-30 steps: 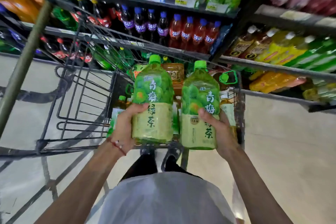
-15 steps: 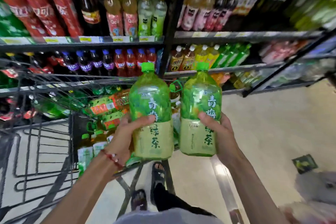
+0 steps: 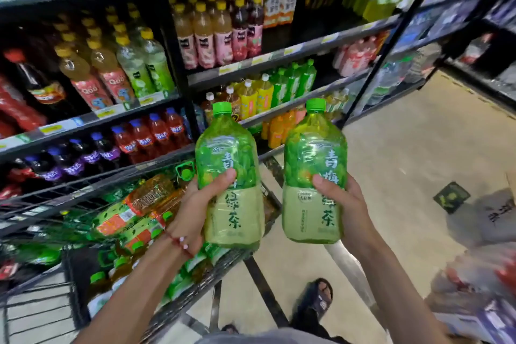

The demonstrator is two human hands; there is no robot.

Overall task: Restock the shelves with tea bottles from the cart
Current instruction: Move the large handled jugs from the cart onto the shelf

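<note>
I hold two big green tea bottles upright, side by side, in front of the shelves. My left hand (image 3: 195, 209) grips the left tea bottle (image 3: 227, 153) round its middle, thumb across the label. My right hand (image 3: 344, 204) grips the right tea bottle (image 3: 312, 159) the same way. Both have green caps and pale green lower labels. The wire cart (image 3: 212, 274) lies below and to the left, with several more tea bottles (image 3: 139, 204) lying in it.
Black shelves (image 3: 293, 50) full of drink bottles fill the upper view; a row of green and yellow bottles (image 3: 279, 86) stands just behind the held ones. Beige floor (image 3: 405, 162) opens to the right. My sandalled foot (image 3: 315, 301) is below. Packed goods (image 3: 474, 274) sit at lower right.
Both bottles have come up out of the cart and shifted right with my turning view. The shelves now appear closer and the cart lies further down to the left.
</note>
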